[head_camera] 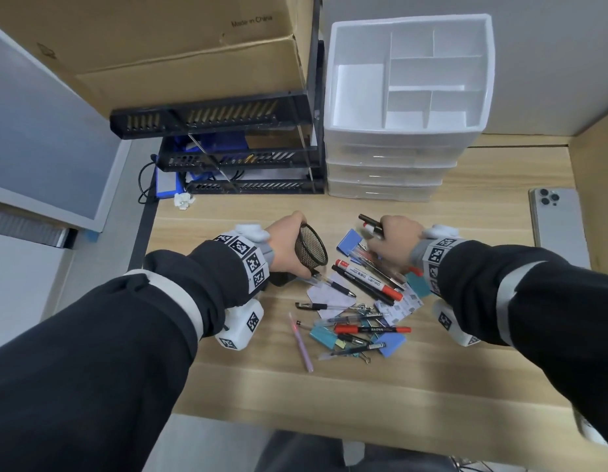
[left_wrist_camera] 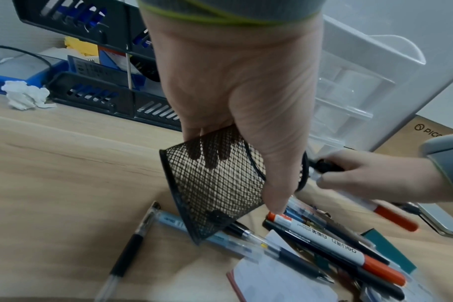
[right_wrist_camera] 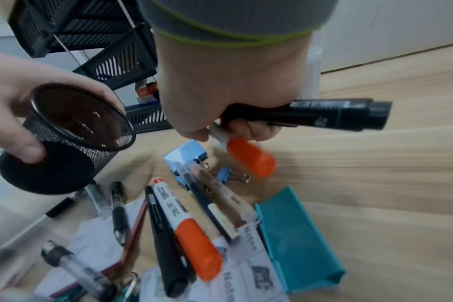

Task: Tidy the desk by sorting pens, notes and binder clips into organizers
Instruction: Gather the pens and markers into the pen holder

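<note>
My left hand [head_camera: 289,245] grips a black mesh pen cup [head_camera: 310,246] [left_wrist_camera: 215,183] [right_wrist_camera: 70,130], tilted with its mouth toward my right hand. My right hand [head_camera: 393,241] holds a black marker [head_camera: 370,220] [right_wrist_camera: 323,114] and an orange-capped marker [right_wrist_camera: 248,156] [left_wrist_camera: 393,216] together, just right of the cup. Below both hands a heap of pens [head_camera: 360,284], note pads [head_camera: 399,306] and blue and teal binder clips [head_camera: 350,241] [right_wrist_camera: 297,241] lies on the wooden desk [head_camera: 483,369].
A white drawer organizer [head_camera: 408,97] with an open divided top stands at the back. A black tiered letter tray [head_camera: 234,158] is left of it under cardboard boxes [head_camera: 180,52]. A phone [head_camera: 556,223] lies face down at the right. Crumpled paper [head_camera: 184,201] sits near the tray.
</note>
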Tool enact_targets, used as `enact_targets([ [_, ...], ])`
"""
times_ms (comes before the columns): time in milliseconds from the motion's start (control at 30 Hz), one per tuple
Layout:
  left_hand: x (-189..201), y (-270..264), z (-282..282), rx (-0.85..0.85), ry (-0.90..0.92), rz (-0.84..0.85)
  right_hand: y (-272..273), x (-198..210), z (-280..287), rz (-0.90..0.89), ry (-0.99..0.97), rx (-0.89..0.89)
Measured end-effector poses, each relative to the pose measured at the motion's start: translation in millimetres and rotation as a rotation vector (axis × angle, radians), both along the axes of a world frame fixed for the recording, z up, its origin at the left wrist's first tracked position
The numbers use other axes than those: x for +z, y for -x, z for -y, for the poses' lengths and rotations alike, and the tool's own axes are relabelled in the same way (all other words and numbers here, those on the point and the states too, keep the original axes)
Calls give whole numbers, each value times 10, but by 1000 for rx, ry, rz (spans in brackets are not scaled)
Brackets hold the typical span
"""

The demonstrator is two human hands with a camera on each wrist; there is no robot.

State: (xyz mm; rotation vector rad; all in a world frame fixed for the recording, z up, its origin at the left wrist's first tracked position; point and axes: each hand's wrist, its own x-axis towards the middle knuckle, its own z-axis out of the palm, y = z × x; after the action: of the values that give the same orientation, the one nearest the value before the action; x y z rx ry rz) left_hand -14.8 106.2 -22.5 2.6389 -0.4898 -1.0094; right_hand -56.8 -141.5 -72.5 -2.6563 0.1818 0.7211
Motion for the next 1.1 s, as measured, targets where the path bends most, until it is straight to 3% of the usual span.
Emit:
enact_targets([
  [133,66,28,-27,-29,-23,-6,-24,225,-132,129,-221,-102],
  [300,197,39,46,-72,-27,24,-146,567,-370,159,-665,-340],
  [433,247,60,125,-107,-15,39,-146,656,-511,233,-709,-390],
  [567,224,124,154,-110,20,30,-79,730,-625,283,-890,-513],
  [700,213,175,173,-126,42,22,8,745,-654,319,-875,-571],
  [1100,220,266,138,-223,-29,17,191,638,-672,211,-1007,-764],
])
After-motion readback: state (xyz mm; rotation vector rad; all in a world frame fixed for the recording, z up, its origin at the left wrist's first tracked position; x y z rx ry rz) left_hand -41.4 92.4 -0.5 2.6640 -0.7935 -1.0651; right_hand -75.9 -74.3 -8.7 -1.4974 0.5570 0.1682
